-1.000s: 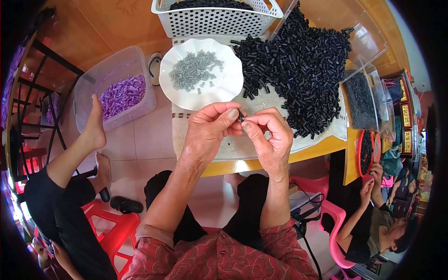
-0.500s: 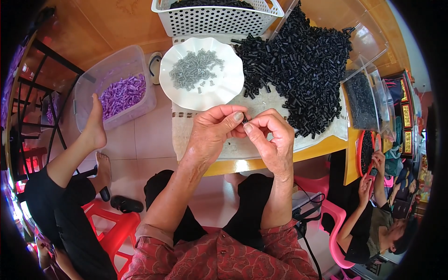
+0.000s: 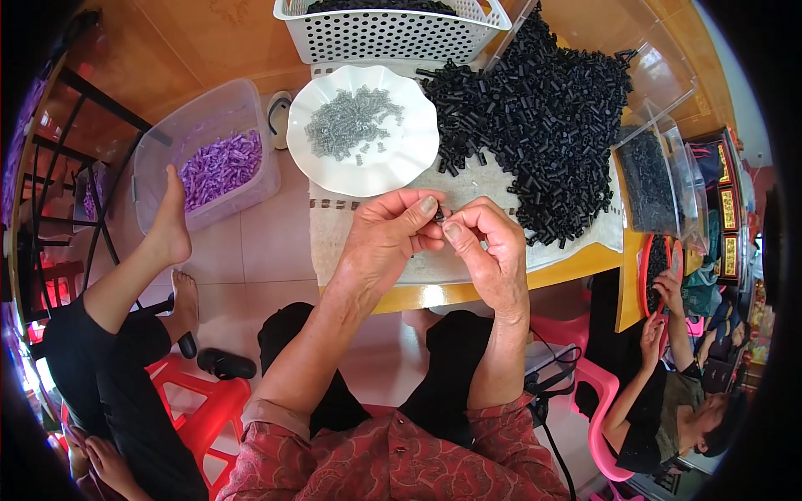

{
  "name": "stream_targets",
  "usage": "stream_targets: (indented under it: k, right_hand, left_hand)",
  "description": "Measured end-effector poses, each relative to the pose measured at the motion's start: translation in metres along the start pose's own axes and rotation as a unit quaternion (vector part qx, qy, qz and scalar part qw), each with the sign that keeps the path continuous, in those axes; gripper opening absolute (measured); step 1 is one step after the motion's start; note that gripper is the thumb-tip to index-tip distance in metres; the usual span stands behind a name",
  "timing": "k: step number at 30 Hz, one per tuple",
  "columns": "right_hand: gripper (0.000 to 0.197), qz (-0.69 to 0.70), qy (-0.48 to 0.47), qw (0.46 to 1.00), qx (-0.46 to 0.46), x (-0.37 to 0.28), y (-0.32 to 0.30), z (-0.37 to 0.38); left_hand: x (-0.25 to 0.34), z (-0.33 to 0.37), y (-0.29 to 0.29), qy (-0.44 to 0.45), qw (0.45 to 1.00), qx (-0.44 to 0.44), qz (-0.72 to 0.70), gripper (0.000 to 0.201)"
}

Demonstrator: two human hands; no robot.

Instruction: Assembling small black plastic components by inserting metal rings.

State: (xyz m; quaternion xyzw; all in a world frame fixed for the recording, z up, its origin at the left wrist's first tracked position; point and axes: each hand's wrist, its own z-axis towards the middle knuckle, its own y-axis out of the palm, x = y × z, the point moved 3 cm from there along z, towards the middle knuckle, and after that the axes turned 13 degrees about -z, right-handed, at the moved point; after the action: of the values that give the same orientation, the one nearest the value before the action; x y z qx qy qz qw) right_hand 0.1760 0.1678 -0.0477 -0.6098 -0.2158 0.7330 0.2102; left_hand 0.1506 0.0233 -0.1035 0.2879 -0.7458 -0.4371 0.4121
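Over the near edge of the table, my left hand pinches a small black tube-shaped piece between thumb and fingers. Close against it, my right hand has its thumb and index finger pressed together at the end of that piece. Whatever its fingertips hold is too small to make out. Beyond my left hand stands a white scalloped plate bearing a heap of small clear-grey pieces. A large pile of black tube-shaped pieces spreads over the cloth to the right.
A white perforated basket with black pieces stands at the back. Clear boxes are at the right. On the floor at left, a clear tub holds purple pieces. One person sits at each side; a red stool is at left.
My two hands stay together, with slight finger movement around the black piece. The hand of the person at right has shifted over the red tray; the person at left has moved a hand.
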Motion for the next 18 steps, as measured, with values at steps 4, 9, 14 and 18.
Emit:
stream_targets:
  k: [4, 9, 14, 18]
  right_hand:
    - [0.011, 0.003, 0.01, 1.0, -0.004, 0.0001, 0.0012, 0.0003]
    - [0.011, -0.004, 0.007, 1.0, -0.005, 0.0014, 0.0029, 0.0007]
    - [0.011, -0.007, 0.009, 1.0, -0.003, 0.0007, 0.0042, 0.001]
    - [0.012, -0.014, 0.006, 1.0, 0.009, 0.0001, 0.0041, 0.0013]
  left_hand:
    - [-0.0004, 0.0004, -0.0001, -0.002, 1.0, 0.01, -0.011, 0.019]
    - [-0.0005, -0.0001, -0.0006, 0.005, 1.0, 0.021, -0.011, 0.019]
    - [-0.0001, -0.0013, -0.0023, 0.004, 1.0, 0.005, 0.01, 0.019]
    - [-0.0023, -0.0013, -0.0034, 0.022, 0.999, 0.0, 0.026, 0.018]
